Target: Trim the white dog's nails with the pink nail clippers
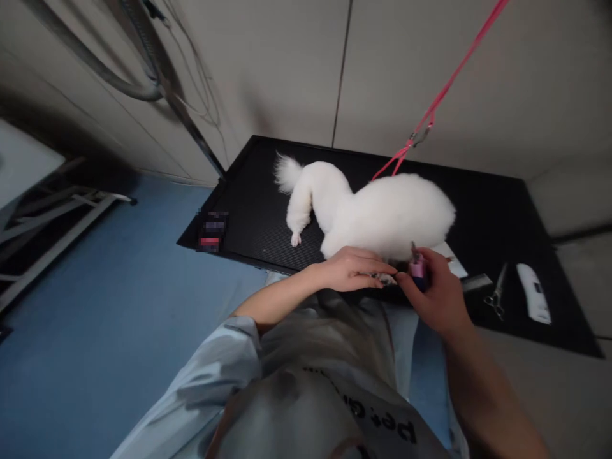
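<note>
A white fluffy dog (387,213) is on the black grooming table (482,223), with its tail at the left and its large round head at the right. At the table's near edge my left hand (351,268) is closed around one of its paws (386,278), mostly covered by my fingers. Close beside it, my right hand (437,293) grips a small pink and dark-blue tool (419,271) with a narrow metal tip. The tool's exact kind is unclear. My right fingertips meet the paw near my left fingers.
A pink leash (444,95) with a metal clasp runs up from the dog. Right of my hand lie a comb (477,282), scissors (498,293) and a white clipper (533,293). A dark post (191,131) stands behind the table's left end, near a white wheeled table (29,166).
</note>
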Motion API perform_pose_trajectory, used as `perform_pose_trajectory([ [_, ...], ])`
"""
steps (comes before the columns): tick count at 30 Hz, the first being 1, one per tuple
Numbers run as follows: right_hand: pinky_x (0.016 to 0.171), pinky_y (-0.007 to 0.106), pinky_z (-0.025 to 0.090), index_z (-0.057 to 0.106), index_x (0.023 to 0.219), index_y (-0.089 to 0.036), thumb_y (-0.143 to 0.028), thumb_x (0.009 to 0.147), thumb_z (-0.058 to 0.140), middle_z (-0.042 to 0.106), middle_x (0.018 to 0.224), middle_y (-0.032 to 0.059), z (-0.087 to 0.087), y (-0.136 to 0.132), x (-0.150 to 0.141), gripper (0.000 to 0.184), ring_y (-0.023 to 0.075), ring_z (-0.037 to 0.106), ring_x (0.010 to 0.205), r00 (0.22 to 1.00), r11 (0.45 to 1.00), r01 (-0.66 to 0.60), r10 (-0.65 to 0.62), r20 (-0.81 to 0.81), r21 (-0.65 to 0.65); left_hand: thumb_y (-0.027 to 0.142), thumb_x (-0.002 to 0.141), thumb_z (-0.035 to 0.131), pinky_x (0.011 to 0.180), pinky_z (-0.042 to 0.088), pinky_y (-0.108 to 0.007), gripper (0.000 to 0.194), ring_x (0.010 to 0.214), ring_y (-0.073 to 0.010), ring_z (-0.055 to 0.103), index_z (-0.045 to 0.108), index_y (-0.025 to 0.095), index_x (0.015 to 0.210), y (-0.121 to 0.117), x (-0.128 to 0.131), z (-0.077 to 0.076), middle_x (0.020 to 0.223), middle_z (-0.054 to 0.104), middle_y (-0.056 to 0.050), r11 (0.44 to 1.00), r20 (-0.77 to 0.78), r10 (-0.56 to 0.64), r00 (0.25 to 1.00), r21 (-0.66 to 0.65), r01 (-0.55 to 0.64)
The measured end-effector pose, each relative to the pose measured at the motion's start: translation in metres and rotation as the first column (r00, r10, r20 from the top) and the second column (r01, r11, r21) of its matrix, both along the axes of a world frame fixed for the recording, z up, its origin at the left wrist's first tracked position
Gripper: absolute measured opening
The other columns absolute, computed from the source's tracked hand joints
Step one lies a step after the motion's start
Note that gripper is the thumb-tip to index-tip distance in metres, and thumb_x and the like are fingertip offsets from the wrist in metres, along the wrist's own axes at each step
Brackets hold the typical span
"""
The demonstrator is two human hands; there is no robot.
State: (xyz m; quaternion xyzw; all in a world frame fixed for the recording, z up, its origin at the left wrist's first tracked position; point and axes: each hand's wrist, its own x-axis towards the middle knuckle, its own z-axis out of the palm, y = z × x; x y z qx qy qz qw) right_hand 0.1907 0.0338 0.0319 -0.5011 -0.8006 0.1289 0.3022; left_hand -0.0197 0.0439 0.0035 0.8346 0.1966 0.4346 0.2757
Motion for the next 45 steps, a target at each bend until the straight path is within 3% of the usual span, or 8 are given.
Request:
perform_pose_trajectory([
  [3,0.070,0.033,0.045,0.054,0.117,-0.021,-0.037,0.079,0.057,0.064,0.093,0.0073,0.017,-0.004,0.008,0.042,0.0214,0.059,0.081,0.969,0.974,-0.108,0.058,0.242,0.197,0.036,0.089,0.050,0.074,0.051,-0.027,0.032,0.084,-0.0169,0.065,0.064,0.014,0.105,-0.003,0.005,0.003,0.092,0.069,-0.012,1.000,-0.007,0.024,1.000,-0.016,-0.024],
  [7,0.069,0.032,0.037,0.056,0.120,-0.028,-0.031,0.082,0.054,0.064,0.091,0.0049,0.037,-0.010,0.018,0.038,0.0194,0.055,0.079,0.862,0.921,-0.256,0.081,0.501,0.293,0.033,0.088,0.051,0.068,0.050,-0.026,0.024,0.076,-0.0159,0.063,0.067,0.015,0.093,-0.006,0.010,0.007,0.082,0.068,-0.008,0.997,-0.035,0.064,0.997,-0.042,-0.066],
  [13,0.066,0.032,0.028,0.056,0.120,-0.035,-0.029,0.085,0.054,0.064,0.089,0.0024,0.061,-0.015,0.019,0.035,0.0160,0.050,0.075,0.787,0.884,-0.354,0.105,0.608,0.305,0.030,0.090,0.047,0.066,0.048,-0.025,0.027,0.074,-0.0140,0.062,0.064,0.016,0.105,-0.009,0.014,0.015,0.082,0.068,-0.006,0.990,-0.071,0.113,0.991,-0.075,-0.118],
  [18,0.065,0.033,0.025,0.054,0.121,-0.031,-0.029,0.088,0.051,0.064,0.090,0.0033,0.065,-0.015,0.018,0.034,0.0161,0.049,0.074,0.730,0.857,-0.369,0.028,0.683,0.359,0.030,0.089,0.046,0.067,0.048,-0.024,0.026,0.076,-0.0143,0.062,0.065,0.016,0.100,-0.014,0.018,0.019,0.085,0.068,-0.006,0.976,-0.096,0.202,0.975,-0.061,-0.208],
  [33,0.058,0.031,0.027,0.055,0.123,-0.027,-0.028,0.085,0.052,0.063,0.076,0.0026,0.057,-0.021,0.013,0.038,0.0142,0.049,0.063,0.728,0.874,-0.314,-0.029,0.685,0.370,0.028,0.089,0.047,0.070,0.050,-0.026,0.023,0.078,-0.0148,0.064,0.065,0.015,0.097,-0.019,0.021,0.019,0.088,0.069,-0.007,0.969,-0.049,0.235,0.971,-0.066,-0.238],
  [40,0.055,0.028,0.030,0.055,0.124,-0.029,-0.026,0.083,0.051,0.062,0.071,0.0021,0.049,-0.019,0.018,0.041,0.0134,0.050,0.057,0.817,0.936,-0.250,0.066,0.573,0.249,0.026,0.089,0.047,0.072,0.051,-0.027,0.023,0.081,-0.0156,0.065,0.065,0.015,0.096,-0.018,0.019,0.018,0.089,0.069,-0.008,0.974,-0.031,0.221,0.975,-0.044,-0.223],
  [43,0.061,0.030,0.040,0.054,0.124,-0.025,-0.026,0.080,0.055,0.065,0.080,0.0047,0.035,-0.016,0.019,0.044,0.0177,0.058,0.068,0.897,0.959,-0.214,0.119,0.426,0.183,0.027,0.088,0.050,0.073,0.052,-0.027,0.024,0.081,-0.0157,0.064,0.064,0.014,0.102,-0.015,0.017,0.014,0.089,0.069,-0.010,0.974,0.025,0.226,0.974,-0.007,-0.226],
  [45,0.070,0.033,0.046,0.051,0.123,-0.022,-0.028,0.078,0.056,0.065,0.089,0.0063,0.017,-0.016,0.014,0.046,0.0206,0.061,0.080,0.979,0.990,-0.127,0.114,0.169,0.067,0.029,0.087,0.052,0.071,0.052,-0.026,0.027,0.080,-0.0153,0.065,0.064,0.013,0.105,-0.014,0.017,0.011,0.089,0.069,-0.010,0.976,0.057,0.217,0.974,0.016,-0.218],
])
